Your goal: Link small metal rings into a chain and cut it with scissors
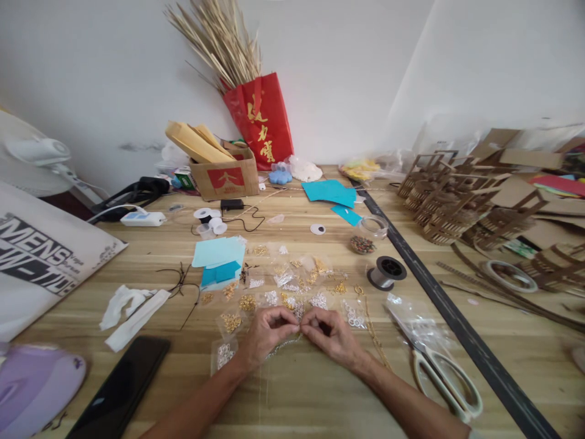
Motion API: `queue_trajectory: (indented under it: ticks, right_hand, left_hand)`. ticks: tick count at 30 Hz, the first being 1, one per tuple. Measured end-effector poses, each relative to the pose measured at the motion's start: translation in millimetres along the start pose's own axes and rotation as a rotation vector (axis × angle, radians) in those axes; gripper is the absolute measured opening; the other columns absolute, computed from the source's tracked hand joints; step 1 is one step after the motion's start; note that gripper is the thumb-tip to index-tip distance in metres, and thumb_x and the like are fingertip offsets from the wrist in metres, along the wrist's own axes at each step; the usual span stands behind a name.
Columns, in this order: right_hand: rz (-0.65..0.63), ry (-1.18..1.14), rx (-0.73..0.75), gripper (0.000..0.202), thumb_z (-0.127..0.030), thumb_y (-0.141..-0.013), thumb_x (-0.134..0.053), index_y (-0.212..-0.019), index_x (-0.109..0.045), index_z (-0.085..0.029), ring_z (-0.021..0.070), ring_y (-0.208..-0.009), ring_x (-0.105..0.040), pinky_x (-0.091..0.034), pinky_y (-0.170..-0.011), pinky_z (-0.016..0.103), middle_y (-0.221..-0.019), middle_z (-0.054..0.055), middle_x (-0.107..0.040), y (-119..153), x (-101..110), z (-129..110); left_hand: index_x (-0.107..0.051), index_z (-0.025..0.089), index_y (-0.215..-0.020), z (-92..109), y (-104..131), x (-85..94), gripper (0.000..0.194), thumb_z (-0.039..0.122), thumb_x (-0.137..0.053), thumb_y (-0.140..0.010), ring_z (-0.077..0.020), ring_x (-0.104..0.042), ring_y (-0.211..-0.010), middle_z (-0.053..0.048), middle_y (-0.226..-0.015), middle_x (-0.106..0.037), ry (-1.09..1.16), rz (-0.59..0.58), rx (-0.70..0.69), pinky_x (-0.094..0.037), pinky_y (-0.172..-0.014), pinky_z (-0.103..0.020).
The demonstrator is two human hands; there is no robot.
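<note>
My left hand [269, 334] and my right hand [329, 334] meet fingertip to fingertip above the wooden table [301, 390]. Both are closed in a pinch, and whatever lies between the fingertips is too small to make out. A silver chain [282, 346] runs from near the fingertips down behind my left hand. Small bags of gold beads [231, 322], silver beads [319, 300] and silver rings [354, 315] lie around the hands. On the right, a gold chain [375, 335] rests beside my right forearm.
White-handled scissors [445, 378] lie at the right, near a wire spool [386, 274]. A black phone [121, 387] and white cloth strips [137, 317] are at the left. Blue cards [329, 192], a cardboard box [228, 177] and small wooden baskets [457, 201] stand farther back.
</note>
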State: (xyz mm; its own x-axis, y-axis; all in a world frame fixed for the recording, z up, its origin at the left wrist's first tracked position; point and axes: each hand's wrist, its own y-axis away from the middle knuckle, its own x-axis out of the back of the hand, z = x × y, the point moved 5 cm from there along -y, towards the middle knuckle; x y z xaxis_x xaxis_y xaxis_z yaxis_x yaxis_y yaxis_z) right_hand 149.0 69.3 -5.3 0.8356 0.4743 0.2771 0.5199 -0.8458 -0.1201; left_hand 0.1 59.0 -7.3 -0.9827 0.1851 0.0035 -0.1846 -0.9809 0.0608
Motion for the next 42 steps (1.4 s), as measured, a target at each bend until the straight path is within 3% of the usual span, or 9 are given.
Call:
queue_trajectory:
  ticks: [14, 24, 33, 42]
  right_hand:
    - [0.014, 0.009, -0.031, 0.022, -0.036, -0.085, -0.055, -0.077, -0.059, -0.016, 0.0094, -0.052, -0.036, -0.028, -0.047, 0.021, -0.057, -0.004, -0.043, -0.1, -0.2, -0.5]
    - [-0.003, 0.007, -0.041, 0.016, -0.030, -0.083, -0.056, -0.076, -0.059, -0.015, 0.0087, -0.050, -0.033, -0.026, -0.047, 0.021, -0.058, -0.004, -0.042, -0.4, -1.1, -1.1]
    - [0.002, -0.007, -0.040, 0.010, -0.025, -0.081, -0.058, -0.082, -0.059, -0.016, 0.0078, -0.048, -0.030, -0.025, -0.046, 0.020, -0.053, -0.008, -0.032, 0.4, -1.1, -2.3]
    - [-0.010, -0.014, -0.036, 0.009, -0.024, -0.082, -0.056, -0.078, -0.058, -0.016, 0.0087, -0.050, -0.033, -0.026, -0.047, 0.021, -0.055, -0.007, -0.036, 0.5, -1.7, 0.9]
  left_hand:
    - [-0.070, 0.015, -0.071, 7.0, 0.9, -0.2, 0.012, 0.025, -0.065, -0.074, -0.0166, -0.057, -0.068, -0.003, -0.069, -0.066, -0.145, -0.006, -0.014, -0.043, -0.066, -0.025]
    - [-0.068, 0.014, -0.070, 5.2, 1.0, 0.3, 0.012, 0.026, -0.066, -0.073, -0.0151, -0.056, -0.066, -0.002, -0.067, -0.064, -0.094, 0.013, 0.003, -0.043, -0.064, -0.024]
    - [-0.067, 0.014, -0.070, 4.1, 0.0, 0.4, 0.012, 0.025, -0.066, -0.073, -0.0143, -0.056, -0.066, -0.002, -0.068, -0.064, -0.074, 0.020, 0.010, -0.043, -0.064, -0.023]
    - [-0.067, 0.013, -0.070, 4.3, 1.7, -2.4, 0.011, 0.024, -0.066, -0.073, -0.0151, -0.057, -0.067, -0.003, -0.069, -0.065, -0.093, 0.002, -0.025, -0.044, -0.065, -0.024]
